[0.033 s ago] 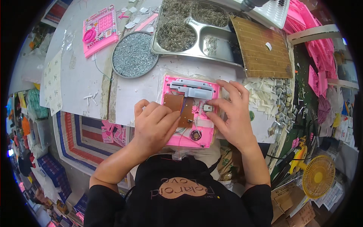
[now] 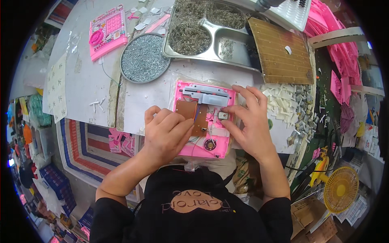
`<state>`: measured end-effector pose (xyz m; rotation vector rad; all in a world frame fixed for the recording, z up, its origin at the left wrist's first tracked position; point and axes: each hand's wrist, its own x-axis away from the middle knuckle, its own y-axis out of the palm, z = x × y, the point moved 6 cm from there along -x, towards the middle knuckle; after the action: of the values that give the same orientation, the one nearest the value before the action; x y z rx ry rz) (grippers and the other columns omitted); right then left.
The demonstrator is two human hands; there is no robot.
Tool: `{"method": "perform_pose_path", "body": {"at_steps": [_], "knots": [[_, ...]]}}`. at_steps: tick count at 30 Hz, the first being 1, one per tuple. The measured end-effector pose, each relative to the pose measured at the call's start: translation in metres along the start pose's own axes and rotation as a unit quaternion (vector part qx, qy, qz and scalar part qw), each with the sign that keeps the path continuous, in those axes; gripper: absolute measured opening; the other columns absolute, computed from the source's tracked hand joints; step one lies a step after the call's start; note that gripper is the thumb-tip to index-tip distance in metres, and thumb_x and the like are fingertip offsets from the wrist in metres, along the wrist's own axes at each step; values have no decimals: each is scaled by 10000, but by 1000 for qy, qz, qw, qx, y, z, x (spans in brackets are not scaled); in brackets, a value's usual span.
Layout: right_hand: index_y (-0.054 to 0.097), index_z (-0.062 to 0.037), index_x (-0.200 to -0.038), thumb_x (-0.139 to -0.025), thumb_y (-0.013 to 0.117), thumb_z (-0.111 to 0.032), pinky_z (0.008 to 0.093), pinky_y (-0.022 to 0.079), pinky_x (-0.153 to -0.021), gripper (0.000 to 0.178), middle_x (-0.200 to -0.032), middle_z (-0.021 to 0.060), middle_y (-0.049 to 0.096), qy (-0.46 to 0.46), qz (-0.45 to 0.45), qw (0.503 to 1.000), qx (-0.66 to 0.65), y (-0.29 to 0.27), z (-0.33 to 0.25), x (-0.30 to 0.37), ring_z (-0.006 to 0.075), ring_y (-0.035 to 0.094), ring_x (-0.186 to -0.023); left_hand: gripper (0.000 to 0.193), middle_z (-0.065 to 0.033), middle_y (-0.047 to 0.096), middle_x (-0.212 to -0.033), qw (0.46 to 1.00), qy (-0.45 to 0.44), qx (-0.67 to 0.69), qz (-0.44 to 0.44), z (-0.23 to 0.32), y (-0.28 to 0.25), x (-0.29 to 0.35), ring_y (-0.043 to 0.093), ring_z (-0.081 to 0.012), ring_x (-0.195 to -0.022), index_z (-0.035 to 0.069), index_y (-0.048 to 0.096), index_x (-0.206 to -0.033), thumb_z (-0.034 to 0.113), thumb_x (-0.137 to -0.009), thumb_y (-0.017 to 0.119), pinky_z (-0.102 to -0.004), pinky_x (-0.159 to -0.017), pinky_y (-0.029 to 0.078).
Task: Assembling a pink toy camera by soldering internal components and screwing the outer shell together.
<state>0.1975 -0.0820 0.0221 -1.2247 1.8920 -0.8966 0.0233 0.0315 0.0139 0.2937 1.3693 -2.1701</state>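
A pink plastic case (image 2: 184, 151) lies with its inside up in front of me. It holds a brown circuit board (image 2: 186, 110), a grey slotted mechanism (image 2: 210, 97), a small round speaker (image 2: 210, 144) and thin wires. My left hand (image 2: 167, 131) is closed over the board's left side, fingertips pinched near the blue wire (image 2: 197, 112); what they grip is hidden. With thumb and index finger, my right hand (image 2: 254, 125) pinches a small square metal part (image 2: 223, 116) at the case's right side. Its other fingers rest on the case's far right corner.
Beyond the case stand a round dish of screws (image 2: 145, 58) and a metal tray (image 2: 190, 55) of small springs. A brown board (image 2: 281, 52) leans on the tray's right. White and metal pieces (image 2: 279, 103) pile up at right. Another pink toy (image 2: 107, 32) lies far left.
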Motion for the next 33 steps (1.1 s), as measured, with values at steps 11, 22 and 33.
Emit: {"method": "perform_pose_path", "body": {"at_steps": [11, 22, 33], "knots": [[746, -82, -902, -688, 752, -67, 484, 467, -1037, 214, -1308, 93, 636, -146, 11, 989, -1, 15, -46, -41, 398, 488, -1299, 293, 5, 631, -852, 999, 48, 0, -6, -1, -3, 0, 582, -186, -749, 91, 738, -957, 85, -678, 824, -396, -792, 373], [776, -81, -924, -731, 738, -84, 518, 409, -1125, 197, -1400, 110, 595, -242, -149, 959, -22, 37, -57, -79, 432, 419, -1394, 113, -11, 543, -826, 956, 266, -72, -100, -12, -18, -22, 574, -169, -854, 107, 630, -775, 178, -691, 654, -381, -868, 439], [727, -75, -925, -730, 769, -83, 501, 423, -1120, 199, -1384, 101, 601, -244, -139, 960, 12, 39, -57, -82, 409, 424, -1402, 203, 5, 548, -834, 932, 328, -101, -119, -13, -27, -29, 553, -160, -802, 96, 666, -873, 182, -691, 644, -375, -851, 412]]}}
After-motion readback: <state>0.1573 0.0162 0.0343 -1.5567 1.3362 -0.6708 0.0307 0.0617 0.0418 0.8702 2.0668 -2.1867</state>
